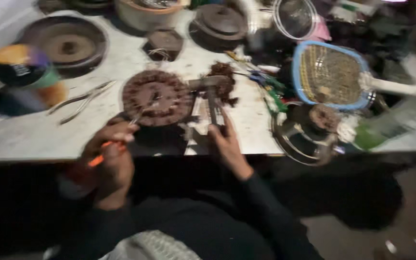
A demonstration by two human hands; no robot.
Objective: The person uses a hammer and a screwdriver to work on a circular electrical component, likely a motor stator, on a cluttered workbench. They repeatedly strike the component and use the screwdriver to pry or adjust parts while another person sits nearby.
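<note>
Here we look down from a head-worn camera at a cluttered white desk (34, 135), and the whole picture is blurred by motion. Our left hand (109, 159) is at the near edge of the desk, its fingers clenched around an orange-handled screwdriver (116, 137). The thin metal shaft angles up and to the right, and its tip rests on a round, rust-brown motor stator (156, 97), a flat disc with a ring of copper-coloured windings, lying near the middle of the desk. Our right hand (227, 144) is just to the right of the disc, its fingers grasping the handle of a hammer (212, 98); the grey metal head lies crosswise just beside the disc's right edge, with a clump of brown wire scraps (225, 82) behind it. Both arms wear dark sleeves.

To the left of the disc a pair of metal pliers (80, 101) lies on the desk. Further left is a round dark object with yellow, purple and green colours (18, 67); we cannot tell what it is. Behind it sits a large dark round housing (66, 45), and another dark round cover (220, 24) stands at the far edge. To the right lies a blue-framed mesh racket with a white handle (331, 74), and below it a shiny round metal part (304, 139) hangs partly over the edge of the desk. Small green and blue bits (270, 86) lie between the hammer and the racket.
</note>
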